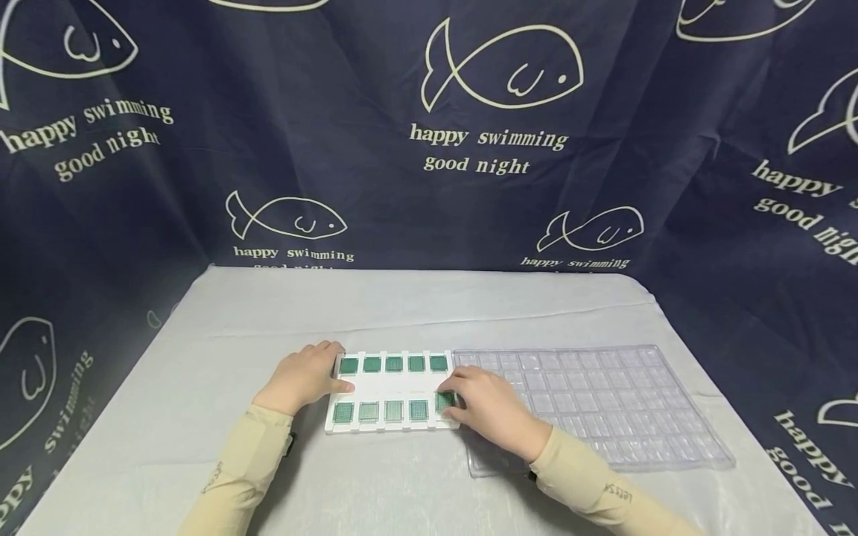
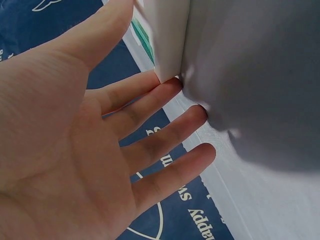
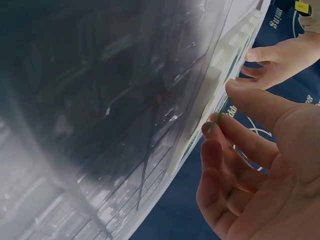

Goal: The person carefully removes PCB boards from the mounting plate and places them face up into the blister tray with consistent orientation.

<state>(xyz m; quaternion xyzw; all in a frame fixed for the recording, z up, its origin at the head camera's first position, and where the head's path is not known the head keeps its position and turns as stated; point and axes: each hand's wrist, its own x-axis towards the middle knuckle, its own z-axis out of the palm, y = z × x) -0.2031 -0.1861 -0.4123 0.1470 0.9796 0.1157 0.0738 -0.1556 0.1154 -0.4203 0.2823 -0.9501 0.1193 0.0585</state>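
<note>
A white tray (image 1: 395, 387) lies on the table and holds two rows of green square chips (image 1: 393, 364). My left hand (image 1: 315, 372) rests against the tray's left end, its straight fingers (image 2: 150, 90) touching the tray's corner (image 2: 170, 35). My right hand (image 1: 469, 394) is at the tray's near right slot. There its thumb and forefinger (image 3: 250, 100) pinch a thin green chip (image 3: 216, 122) by its edge. In the head view that chip (image 1: 444, 400) is partly covered by the fingers.
A clear plastic tray (image 1: 603, 402) with several empty pockets lies right of the white tray, under my right wrist. A grey cloth (image 1: 415, 305) covers the table. Dark blue fabric with fish prints (image 1: 503, 74) hangs behind and at both sides.
</note>
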